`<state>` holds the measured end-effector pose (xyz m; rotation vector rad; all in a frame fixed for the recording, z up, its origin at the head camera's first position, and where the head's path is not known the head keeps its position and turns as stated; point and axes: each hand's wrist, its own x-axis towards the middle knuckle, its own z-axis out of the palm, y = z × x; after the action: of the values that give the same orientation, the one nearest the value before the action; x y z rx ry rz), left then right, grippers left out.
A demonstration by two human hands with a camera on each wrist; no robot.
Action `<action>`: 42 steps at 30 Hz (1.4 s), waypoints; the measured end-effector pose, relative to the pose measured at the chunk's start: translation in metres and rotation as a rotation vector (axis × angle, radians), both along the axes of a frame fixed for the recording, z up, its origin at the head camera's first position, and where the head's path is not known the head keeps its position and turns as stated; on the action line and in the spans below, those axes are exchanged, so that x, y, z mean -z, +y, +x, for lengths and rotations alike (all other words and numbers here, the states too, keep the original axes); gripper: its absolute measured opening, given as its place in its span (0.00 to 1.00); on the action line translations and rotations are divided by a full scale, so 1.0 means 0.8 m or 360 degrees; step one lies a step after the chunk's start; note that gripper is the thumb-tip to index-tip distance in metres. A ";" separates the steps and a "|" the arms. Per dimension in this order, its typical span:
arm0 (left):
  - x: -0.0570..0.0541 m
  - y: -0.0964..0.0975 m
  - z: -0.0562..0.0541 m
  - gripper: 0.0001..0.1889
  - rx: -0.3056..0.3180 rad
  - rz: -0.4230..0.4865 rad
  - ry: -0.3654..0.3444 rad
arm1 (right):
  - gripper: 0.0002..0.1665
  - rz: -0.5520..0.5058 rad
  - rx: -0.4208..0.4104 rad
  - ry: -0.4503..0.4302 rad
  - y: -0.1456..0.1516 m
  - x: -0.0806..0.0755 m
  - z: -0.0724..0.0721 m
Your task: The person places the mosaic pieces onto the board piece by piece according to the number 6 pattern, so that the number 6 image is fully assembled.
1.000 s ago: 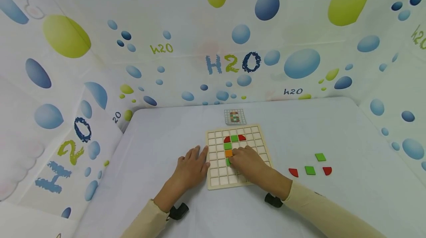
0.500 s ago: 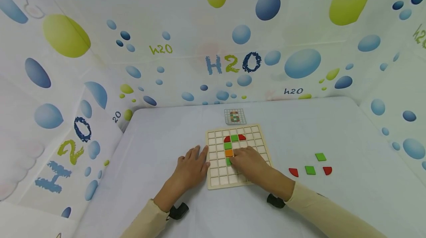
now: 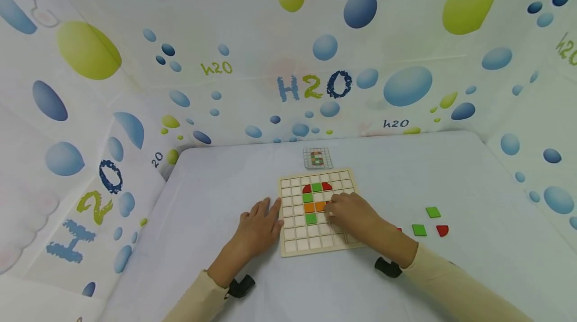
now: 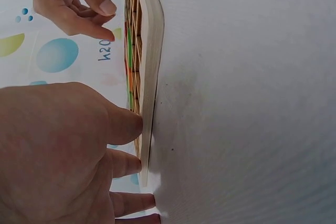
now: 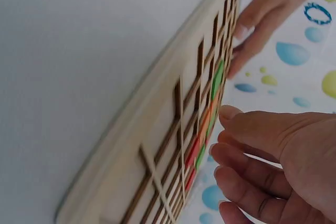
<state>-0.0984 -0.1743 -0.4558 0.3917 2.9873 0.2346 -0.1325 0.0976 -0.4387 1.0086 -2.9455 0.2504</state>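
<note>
A pale wooden grid board (image 3: pixel 288 246) lies on the table. My left hand (image 3: pixel 258 229) rests at its left edge, fingers spread, with thumb and a fingertip touching the rim in the left wrist view. Over the board's middle is my right hand (image 3: pixel 353 216); its loosely bent fingers have nothing visible between them in the wrist views. Right at those fingertips sits a red quarter-round tile (image 5: pixel 192 153), beside two orange tiles (image 3: pixel 320 206) in a row. Further grid squares hold several green tiles (image 3: pixel 311 219) and red quarter-round tiles (image 3: pixel 326 187).
Behind the board lies a small gridded pattern card (image 3: pixel 317 158). To the right are two loose green tiles (image 3: pixel 419 230) and a red quarter-round tile (image 3: pixel 443 231); another red tile (image 3: pixel 399 229) is mostly hidden by the right arm. A printed cloth (image 3: pixel 252 86) rises behind the table.
My right hand has shifted right across the board, uncovering the second orange tile and all of the lower green tile. My left hand has stayed at the edge.
</note>
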 end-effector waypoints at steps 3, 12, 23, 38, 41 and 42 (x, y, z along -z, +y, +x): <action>-0.001 0.001 0.001 0.32 -0.0003 -0.0001 -0.0010 | 0.17 -0.0023 0.0052 -0.0004 0.018 -0.005 -0.005; -0.003 0.001 0.000 0.32 0.0000 -0.0010 -0.0022 | 0.24 -0.0164 0.0251 -0.0091 0.081 -0.027 -0.018; 0.001 0.001 0.000 0.31 0.0001 -0.0019 -0.0009 | 0.26 -0.0343 0.0346 -0.0294 0.177 -0.040 -0.018; -0.004 0.000 0.000 0.31 0.0015 0.0008 0.0015 | 0.29 -0.0385 0.0554 -0.0506 0.270 -0.026 -0.010; -0.004 0.000 0.002 0.31 0.0012 0.0004 0.0007 | 0.28 -0.0387 0.0575 -0.0546 0.283 -0.015 -0.004; -0.004 0.000 0.002 0.31 0.0010 -0.0001 0.0006 | 0.28 -0.0387 0.0575 -0.0551 0.286 -0.012 -0.003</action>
<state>-0.0972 -0.1742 -0.4527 0.4023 2.9895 0.2329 -0.1347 0.3266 -0.4292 0.4282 -3.2103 0.8184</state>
